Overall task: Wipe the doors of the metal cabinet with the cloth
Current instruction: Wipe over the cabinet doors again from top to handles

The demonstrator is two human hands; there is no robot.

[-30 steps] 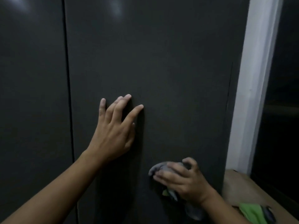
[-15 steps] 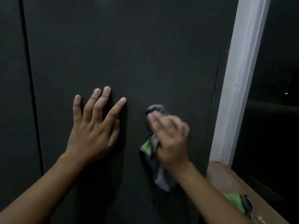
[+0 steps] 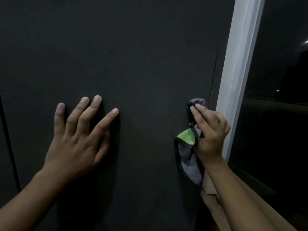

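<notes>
The left hand rests flat, fingers spread, on a dark cabinet door. Beside it, the right hand grips a grey-green cloth against the door.

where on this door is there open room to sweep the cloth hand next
Widest bare stretch: the whole upper door, above both hands. A second bare band runs between the left hand and the right hand with its cloth. Crowded: right of the cloth, only a thin strip before the door edge and white frame.
</notes>
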